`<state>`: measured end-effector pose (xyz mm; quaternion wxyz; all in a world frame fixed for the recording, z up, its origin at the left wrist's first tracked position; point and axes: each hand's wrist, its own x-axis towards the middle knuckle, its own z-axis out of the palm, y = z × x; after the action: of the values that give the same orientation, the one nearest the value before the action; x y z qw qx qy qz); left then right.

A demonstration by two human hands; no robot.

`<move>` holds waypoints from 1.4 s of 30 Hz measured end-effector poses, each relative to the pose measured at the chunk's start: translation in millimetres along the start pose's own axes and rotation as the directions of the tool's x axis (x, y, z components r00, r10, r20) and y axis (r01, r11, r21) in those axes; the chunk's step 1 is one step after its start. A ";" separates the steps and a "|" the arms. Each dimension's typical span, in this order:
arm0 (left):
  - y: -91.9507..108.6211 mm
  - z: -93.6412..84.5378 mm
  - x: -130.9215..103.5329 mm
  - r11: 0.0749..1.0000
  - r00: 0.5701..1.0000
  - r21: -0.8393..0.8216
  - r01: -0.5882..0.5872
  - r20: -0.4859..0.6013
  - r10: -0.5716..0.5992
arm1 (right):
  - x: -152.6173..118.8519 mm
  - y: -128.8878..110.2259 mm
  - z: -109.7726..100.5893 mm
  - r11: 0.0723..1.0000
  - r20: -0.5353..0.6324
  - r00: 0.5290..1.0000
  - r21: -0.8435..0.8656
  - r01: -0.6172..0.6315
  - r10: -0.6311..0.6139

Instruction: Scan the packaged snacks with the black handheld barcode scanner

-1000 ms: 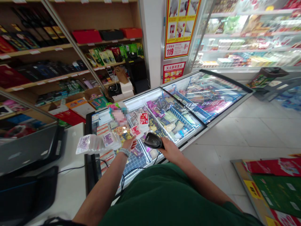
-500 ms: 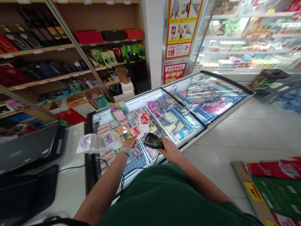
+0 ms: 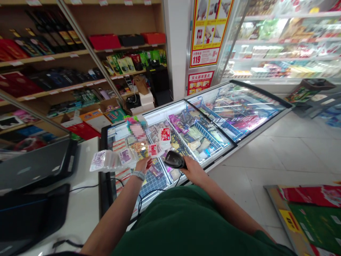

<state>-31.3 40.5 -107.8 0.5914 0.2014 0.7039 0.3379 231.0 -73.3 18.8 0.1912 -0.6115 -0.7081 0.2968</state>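
Observation:
My right hand (image 3: 192,168) is wrapped round the grip of a black barcode scanner (image 3: 174,159), its head pointing left over the glass lid. Left of it, my left hand (image 3: 144,164) hovers low over the glass, fingers loosely bent and nothing visible in them. Just beyond those fingers lies a clear pack with a red label (image 3: 152,150). More red-labelled packs (image 3: 165,135) are stacked behind it. To the left, a row of clear packs with purple labels (image 3: 124,156) leans along the freezer's end.
Beneath the packs is a glass-topped chest freezer (image 3: 226,148) holding wire baskets of frozen goods. A colourful item, partly blurred out (image 3: 137,128), lies at its back. A black monitor (image 3: 39,167) occupies the white counter (image 3: 85,199) at left. The scanner's cable (image 3: 151,192) trails across the front edge.
My left hand has drawn back slightly to the left, away from the red-labelled pack. The scanner stays in my right hand, nearly unmoved. The whole view has shifted slightly.

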 end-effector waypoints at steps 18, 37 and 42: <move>6.3 -52.1 -31.4 0.889 0.890 0.081 -0.450 -0.046 0.454 | 5.8 -8.7 4.3 1.000 0.013 1.000 -0.010 0.006 -0.006; 16.3 -48.8 -48.7 0.747 0.772 0.259 -0.612 -0.008 0.635 | 1.9 -12.0 -2.2 0.999 -0.024 0.999 0.005 0.039 -0.039; 17.0 -50.3 -48.5 0.740 0.770 0.270 -0.616 0.007 0.638 | 2.0 -8.3 0.1 0.999 -0.026 0.999 -0.010 0.045 -0.045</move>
<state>-71.3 7.2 -58.3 0.3808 0.4866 0.6574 0.4314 224.3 -71.9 24.0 0.2040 -0.6000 -0.7207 0.2811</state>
